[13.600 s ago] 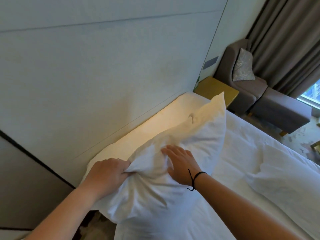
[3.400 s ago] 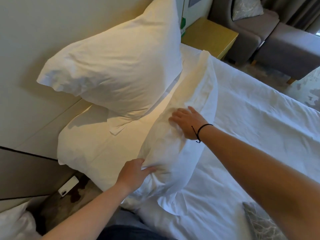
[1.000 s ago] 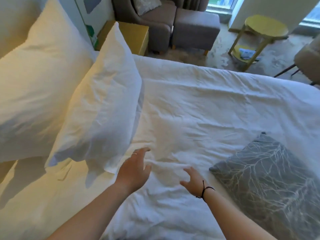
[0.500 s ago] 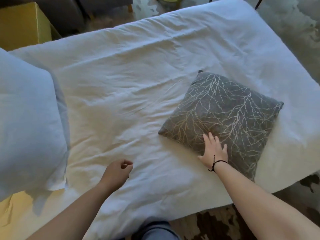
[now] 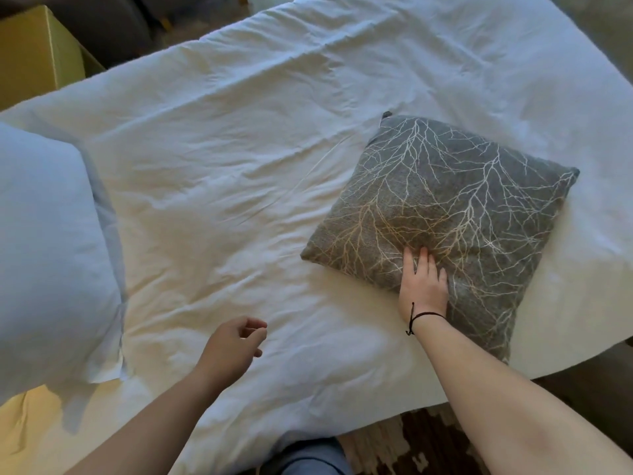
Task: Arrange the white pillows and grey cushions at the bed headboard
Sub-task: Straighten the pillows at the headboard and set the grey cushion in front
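Observation:
A grey cushion [image 5: 445, 214] with a pale branch pattern lies flat on the white bed [image 5: 239, 159], toward the right. My right hand [image 5: 423, 286] rests palm down on the cushion's near edge, fingers spread across the fabric. My left hand [image 5: 236, 344] hovers above the sheet at the lower middle, fingers loosely curled around nothing. A white pillow [image 5: 48, 255] stands at the left edge, only partly in view.
A yellow bedside table [image 5: 34, 56] sits at the top left beyond the bed. Patterned carpet [image 5: 404, 447] shows below the near edge of the bed, and my knee [image 5: 311, 457] is at the bottom.
Since half a second ago my right hand has stayed flat on the grey cushion's near edge. My left hand holds about the same place above the sheet. The view has barely shifted.

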Tool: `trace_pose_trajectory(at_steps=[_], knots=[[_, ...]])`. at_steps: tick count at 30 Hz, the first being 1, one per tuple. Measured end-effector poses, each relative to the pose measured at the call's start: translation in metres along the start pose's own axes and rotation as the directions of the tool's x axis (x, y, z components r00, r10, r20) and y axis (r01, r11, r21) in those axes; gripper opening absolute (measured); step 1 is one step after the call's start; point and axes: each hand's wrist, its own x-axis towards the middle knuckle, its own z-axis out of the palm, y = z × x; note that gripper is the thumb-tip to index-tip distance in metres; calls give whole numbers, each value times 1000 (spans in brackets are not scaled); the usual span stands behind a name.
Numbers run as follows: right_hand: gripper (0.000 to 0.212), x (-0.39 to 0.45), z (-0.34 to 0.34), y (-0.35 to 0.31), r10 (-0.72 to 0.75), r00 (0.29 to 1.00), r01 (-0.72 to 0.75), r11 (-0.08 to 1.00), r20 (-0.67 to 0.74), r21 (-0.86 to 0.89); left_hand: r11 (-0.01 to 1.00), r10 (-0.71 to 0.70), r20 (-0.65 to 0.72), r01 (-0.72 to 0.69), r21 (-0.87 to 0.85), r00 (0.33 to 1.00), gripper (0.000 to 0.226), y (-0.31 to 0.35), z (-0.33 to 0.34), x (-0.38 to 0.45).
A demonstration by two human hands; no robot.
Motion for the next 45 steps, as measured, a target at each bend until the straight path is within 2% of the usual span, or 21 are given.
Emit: trace_pose_trajectory(at_steps=[5,8,11,16,18,20,22,24,27,30,32,33,36,38,40,43,44,45], knots=[[25,8,-19,3,0,1000,0,1000,-6,27,995,-38,-18,36,-92,999,10,-6,-6,-7],[18,9,-39,8,10,998,-13,998,61,59,992,-26,-13,25,-126,1000,11,-7,-8,-15],[12,7,-72,1,-49,998,44,993,41,112,990,5,-6,-6,-141,1000,11,-6,-14,-26],[3,-7,-163,-67,-100,995,101,931,-21,350,983,93,-11,-94,-157,996,9,1,-42,-46],[9,-16,-207,-103,-136,989,144,872,-50,469,971,154,-23,-156,-182,988,15,9,-64,-60],[19,-25,-242,-133,-149,988,149,785,-49,602,954,205,-16,-204,-220,979,37,24,-79,-70],[25,-40,-274,-168,-172,983,169,669,-71,724,933,249,-3,-241,-267,968,61,37,-103,-89],[27,-57,-302,-203,-181,981,163,529,-77,833,906,289,23,-266,-330,957,70,47,-129,-112],[28,-85,-328,-253,-229,973,72,343,9,937,885,318,3,-296,-360,948,81,45,-180,-145],[20,-111,-332,-301,-300,948,-41,214,106,976,939,225,-70,-235,-251,972,100,19,-228,-167],[18,-126,-323,-332,-345,927,-66,234,147,970,974,138,-126,-158,-163,982,115,-1,-247,-173],[19,-133,-314,-346,-366,913,-85,259,179,962,984,112,-153,-130,-120,982,116,-10,-251,-173],[20,-151,-281,-378,-412,859,-178,319,305,931,996,87,-257,-84,25,963,101,-39,-243,-166],[20,-159,-263,-391,-435,836,-190,343,335,920,992,17,-353,29,125,935,103,-57,-225,-159],[21,-161,-257,-402,-459,844,-92,387,278,918,981,-49,-445,128,148,894,107,-73,-209,-152],[29,-160,-263,-417,-547,826,174,475,135,863,990,-99,-550,137,29,829,94,-90,-206,-145],[35,-160,-266,-421,-580,810,257,483,86,837,992,-99,-573,124,5,814,88,-94,-210,-144],[50,-161,-268,-425,-602,797,324,496,50,806,994,-95,-584,111,-8,806,80,-97,-216,-144]])
